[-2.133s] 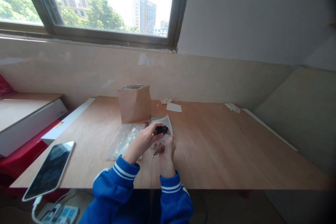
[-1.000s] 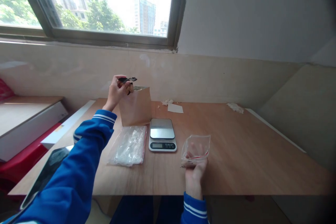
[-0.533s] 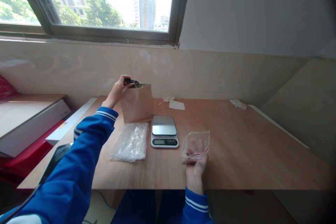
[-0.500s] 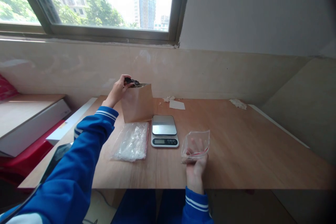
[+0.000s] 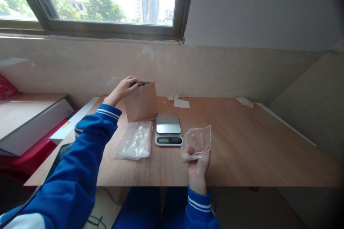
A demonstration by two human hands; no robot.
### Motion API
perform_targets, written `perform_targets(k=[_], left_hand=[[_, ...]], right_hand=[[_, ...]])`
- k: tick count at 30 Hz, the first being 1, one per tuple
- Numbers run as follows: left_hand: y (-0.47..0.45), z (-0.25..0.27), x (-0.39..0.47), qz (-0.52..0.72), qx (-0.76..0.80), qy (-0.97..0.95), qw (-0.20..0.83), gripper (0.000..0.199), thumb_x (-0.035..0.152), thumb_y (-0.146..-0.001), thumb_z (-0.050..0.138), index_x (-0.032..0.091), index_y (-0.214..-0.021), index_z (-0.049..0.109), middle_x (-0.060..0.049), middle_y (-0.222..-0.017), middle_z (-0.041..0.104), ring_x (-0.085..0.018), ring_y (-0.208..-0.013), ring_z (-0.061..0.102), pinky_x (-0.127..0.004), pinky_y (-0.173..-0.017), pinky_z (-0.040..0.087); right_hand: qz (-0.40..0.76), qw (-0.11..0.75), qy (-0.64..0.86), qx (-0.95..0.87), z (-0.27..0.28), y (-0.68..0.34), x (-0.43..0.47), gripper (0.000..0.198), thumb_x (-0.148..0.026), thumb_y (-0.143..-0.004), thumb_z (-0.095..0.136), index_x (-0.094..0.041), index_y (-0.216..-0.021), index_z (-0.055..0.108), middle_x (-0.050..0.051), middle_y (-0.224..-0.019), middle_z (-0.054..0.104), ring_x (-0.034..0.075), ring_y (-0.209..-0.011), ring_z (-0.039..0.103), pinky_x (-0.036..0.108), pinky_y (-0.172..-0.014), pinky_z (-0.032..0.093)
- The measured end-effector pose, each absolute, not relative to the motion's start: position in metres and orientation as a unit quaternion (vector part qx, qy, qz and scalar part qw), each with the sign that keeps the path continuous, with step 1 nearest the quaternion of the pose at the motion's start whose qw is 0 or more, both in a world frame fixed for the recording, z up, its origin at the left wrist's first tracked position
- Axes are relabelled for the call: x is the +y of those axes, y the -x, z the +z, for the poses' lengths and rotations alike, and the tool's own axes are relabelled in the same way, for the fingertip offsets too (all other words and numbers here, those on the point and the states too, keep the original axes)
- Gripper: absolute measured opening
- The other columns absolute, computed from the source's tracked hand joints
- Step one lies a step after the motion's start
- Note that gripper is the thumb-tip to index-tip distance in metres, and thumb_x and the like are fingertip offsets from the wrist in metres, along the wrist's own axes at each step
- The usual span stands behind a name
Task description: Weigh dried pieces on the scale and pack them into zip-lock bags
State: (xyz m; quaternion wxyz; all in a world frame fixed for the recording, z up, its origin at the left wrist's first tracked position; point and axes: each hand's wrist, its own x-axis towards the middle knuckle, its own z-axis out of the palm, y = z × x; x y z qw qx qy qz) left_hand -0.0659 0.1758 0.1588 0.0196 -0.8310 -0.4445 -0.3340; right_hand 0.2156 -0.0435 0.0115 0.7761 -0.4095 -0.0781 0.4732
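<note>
Moved: your left hand [image 5: 129, 84], lower at the paper bag [image 5: 141, 103]'s mouth than earlier; grip hidden, cannot tell. Paper bag: upright on the surface [image 5: 242, 143], behind-left of the scale [image 5: 168, 129]. Clear bag [image 5: 197, 142]: grasped in your right hand [image 5: 200, 163].

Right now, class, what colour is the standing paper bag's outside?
The paper bag is light brown, best seen in the head view.

Bright blue long sleeves [image 5: 72, 175], dark blue trousers [image 5: 143, 209].
Two thin white bands ring each cuff [image 5: 108, 113]; white striping [image 5: 79, 130] crosses a fold on the left arm, and a white patch [image 5: 32, 222] shows near left. Both hands [image 5: 201, 162] are bare.
</note>
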Motion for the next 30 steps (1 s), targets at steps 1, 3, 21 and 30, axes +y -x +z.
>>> perform_targets(k=[1, 3, 21, 30], left_hand=[[0.065, 0.158, 0.177, -0.328, -0.456, 0.827, 0.035, 0.028, 0.030, -0.087, 0.043, 0.021, -0.091, 0.070, -0.008, -0.110, 0.064, -0.023, -0.103, 0.058, -0.040, -0.097, 0.042], [0.064, 0.157, 0.179, -0.320, -0.479, 0.815, 0.059, 0.027, 0.026, -0.086, 0.044, 0.022, -0.090, 0.070, -0.008, -0.110, 0.064, -0.025, -0.102, 0.058, -0.043, -0.097, 0.041], [0.010, 0.179, 0.107, -0.495, -0.347, 0.793, -0.076, 0.021, 0.022, -0.090, 0.044, 0.018, -0.100, 0.062, -0.006, -0.104, 0.065, -0.019, -0.095, 0.062, -0.035, -0.088, 0.050], [-0.066, 0.164, -0.007, -0.086, -0.142, 0.969, -0.181, 0.023, 0.005, -0.086, 0.048, 0.020, -0.087, 0.065, -0.003, -0.089, 0.069, -0.013, -0.078, 0.065, -0.022, -0.068, 0.051]], right_hand=[[0.473, 0.780, 0.402, -0.084, 0.014, -0.214, -0.044, 0.052, -0.048, -0.079, 0.054, -0.027, -0.126, 0.059, 0.005, -0.107, 0.071, 0.009, -0.049, 0.058, 0.021, -0.044, 0.044], [0.470, 0.788, 0.387, -0.091, 0.019, -0.211, -0.046, 0.050, -0.047, -0.079, 0.055, -0.026, -0.124, 0.061, 0.005, -0.105, 0.072, 0.010, -0.054, 0.061, 0.022, -0.049, 0.048], [0.473, 0.808, 0.338, -0.099, 0.030, -0.195, -0.050, 0.049, -0.045, -0.082, 0.052, -0.024, -0.126, 0.059, 0.003, -0.105, 0.072, 0.015, -0.079, 0.068, 0.030, -0.073, 0.055], [0.458, 0.814, 0.340, -0.114, 0.031, -0.192, -0.045, 0.053, -0.052, -0.089, 0.040, -0.030, -0.137, 0.048, 0.003, -0.126, 0.063, 0.020, -0.117, 0.058, 0.042, -0.103, 0.043]])
